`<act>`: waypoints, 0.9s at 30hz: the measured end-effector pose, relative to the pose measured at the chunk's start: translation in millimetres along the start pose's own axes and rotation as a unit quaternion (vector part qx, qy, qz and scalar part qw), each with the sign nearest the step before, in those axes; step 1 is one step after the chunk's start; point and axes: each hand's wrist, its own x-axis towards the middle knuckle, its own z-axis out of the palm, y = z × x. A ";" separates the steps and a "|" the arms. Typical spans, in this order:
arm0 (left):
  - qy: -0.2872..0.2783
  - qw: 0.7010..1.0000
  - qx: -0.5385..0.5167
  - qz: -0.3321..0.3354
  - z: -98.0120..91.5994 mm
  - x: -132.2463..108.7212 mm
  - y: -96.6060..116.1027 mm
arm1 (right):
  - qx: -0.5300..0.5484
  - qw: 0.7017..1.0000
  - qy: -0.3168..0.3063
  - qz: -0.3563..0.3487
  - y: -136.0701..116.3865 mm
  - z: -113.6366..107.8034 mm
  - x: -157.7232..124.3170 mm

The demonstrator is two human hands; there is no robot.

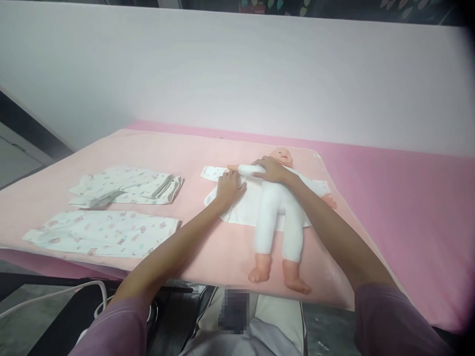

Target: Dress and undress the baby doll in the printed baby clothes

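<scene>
A baby doll [272, 198] with white cloth limbs and torso lies on its back, head away from me, on a spread white baby shirt [239, 210]. My right hand [274, 170] is over its upper chest, fingers and thumb around the upper part of the doll's arm on the left side. That arm stretches left, its hand beside a printed shirt sleeve [211, 173]. My left hand [228, 189] lies on the shirt just below that sleeve, fingers and thumb apart. The doll's other arm reaches right through the other sleeve [319, 187], its hand showing beyond the cuff.
To the left lie a folded printed garment [126, 185] and, nearer me, a flat printed cloth piece [107, 233]. A peach mat [208, 247] covers the pink table [401, 207]. A white panel [237, 74] rises behind it. A white cable [55, 295] hangs at the lower left.
</scene>
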 end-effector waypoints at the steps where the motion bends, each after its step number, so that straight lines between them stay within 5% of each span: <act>1: -0.013 1.000 0.013 -0.012 0.6 5.3 0.0 | 0.014 1.000 0.007 -0.004 1.8 -1.6 -2.6; 6: -0.017 0.999 -0.003 -0.041 5.0 21.4 -5.2 | 0.077 0.996 0.027 -0.044 8.8 -8.3 -13.5; 10: 0.017 0.985 -0.140 -0.104 9.5 24.3 -20.0 | 0.109 0.992 -0.054 -0.040 10.6 -16.1 -19.1; 22: 0.052 0.828 -0.526 -0.190 2.4 23.8 -33.9 | 0.044 0.985 -0.158 0.053 -21.3 -17.5 15.0; 27: 0.061 0.810 -0.549 -0.195 2.9 24.9 -36.8 | 0.034 0.984 -0.162 0.066 -24.4 -20.4 18.4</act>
